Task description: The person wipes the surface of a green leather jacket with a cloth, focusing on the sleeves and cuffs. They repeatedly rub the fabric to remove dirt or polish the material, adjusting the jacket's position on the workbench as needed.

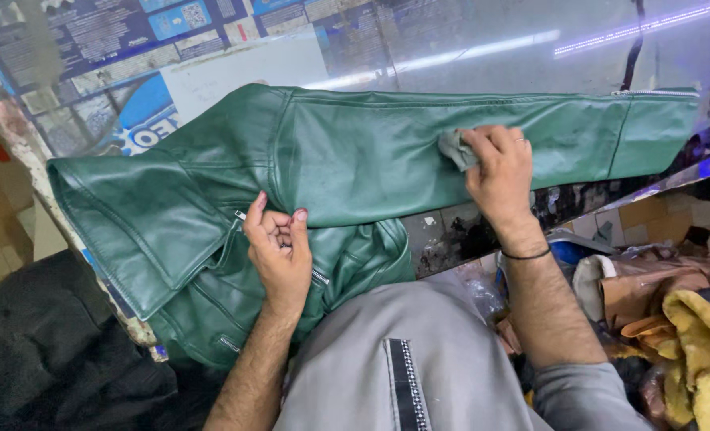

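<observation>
**Green leather jacket under two hands**

Leather in a deep green fills the middle of our view: a jacket (355, 156) lies across a glass-topped table (467, 48), its body bunched at our left and hanging over the near edge, one sleeve stretched flat toward our right as far as the zipped cuff.

Our right hand (500, 172) rests on that sleeve, about two thirds of the way along it. We have it closed around a small grey-green cloth (456, 149), the wad sticking out to the left of the fingers and pressed against the leather. We wear a ring on one finger and a thin black band (525, 255) at the wrist.

Our left hand (279, 247) sits near the front of the jacket, just below where the sleeve joins the body. We curl the fingers in and pinch the leather edge beside a silver zip (320, 276), thumb and fingertips together on the fold.

Under the glass we see printed paper sheets (131, 32) in blue and white. Below us is our own grey garment (403, 359) with a dark studded strip down it. At our left lies a dark cloth heap (43, 351); at our right, a jumble of tan leather pieces and yellow fleece (698, 335) sits below the table edge.
</observation>
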